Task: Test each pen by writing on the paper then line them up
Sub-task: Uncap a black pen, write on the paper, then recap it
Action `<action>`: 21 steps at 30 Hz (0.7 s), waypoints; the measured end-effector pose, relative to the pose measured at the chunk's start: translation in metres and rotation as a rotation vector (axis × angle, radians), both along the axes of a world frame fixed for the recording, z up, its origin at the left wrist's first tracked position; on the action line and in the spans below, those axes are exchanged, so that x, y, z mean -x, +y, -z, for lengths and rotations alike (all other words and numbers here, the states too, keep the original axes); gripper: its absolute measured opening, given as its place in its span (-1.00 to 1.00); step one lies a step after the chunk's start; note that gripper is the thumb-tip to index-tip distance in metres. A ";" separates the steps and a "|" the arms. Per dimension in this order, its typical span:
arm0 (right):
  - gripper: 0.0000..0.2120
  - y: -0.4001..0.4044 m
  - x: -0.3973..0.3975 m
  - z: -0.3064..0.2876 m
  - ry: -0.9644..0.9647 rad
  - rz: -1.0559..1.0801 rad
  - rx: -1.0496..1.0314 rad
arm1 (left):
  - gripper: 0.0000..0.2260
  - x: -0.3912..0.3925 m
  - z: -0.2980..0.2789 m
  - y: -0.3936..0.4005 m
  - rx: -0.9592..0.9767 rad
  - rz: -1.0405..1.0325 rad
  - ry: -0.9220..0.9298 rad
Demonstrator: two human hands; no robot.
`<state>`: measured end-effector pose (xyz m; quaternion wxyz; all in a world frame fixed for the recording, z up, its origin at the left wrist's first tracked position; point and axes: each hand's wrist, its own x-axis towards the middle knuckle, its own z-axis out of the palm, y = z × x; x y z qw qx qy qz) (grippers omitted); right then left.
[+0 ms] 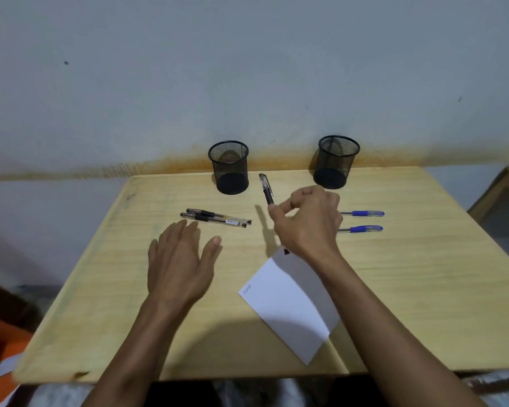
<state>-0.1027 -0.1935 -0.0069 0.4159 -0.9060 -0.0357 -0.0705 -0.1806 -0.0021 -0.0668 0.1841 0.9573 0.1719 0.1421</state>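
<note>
Head view: right hand [307,221] pinches black pen [266,188] above paper [291,304]

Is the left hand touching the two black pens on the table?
Apart. The head view shows bare table between the left hand fingertips and the two black pens.

Your left hand [178,265] is hovering palm down with its fingers straight and close together, thumb spread out to the side; your left forearm is reaching up from the lower edge; your right hand [307,221] is raised higher, its fingers curled and thumb and forefinger pinching a black pen [266,189] by its lower end; your right forearm is angling in from the lower right.
</note>
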 end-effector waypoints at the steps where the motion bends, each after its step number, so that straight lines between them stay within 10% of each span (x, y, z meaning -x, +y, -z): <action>1: -0.73 0.010 -0.010 0.003 0.014 0.020 0.035 | -0.46 -0.002 0.007 0.004 -0.035 -0.012 0.073; 21: -0.70 0.048 -0.046 0.052 -0.068 0.093 0.482 | -0.26 -0.009 0.032 0.015 -0.079 -0.069 0.195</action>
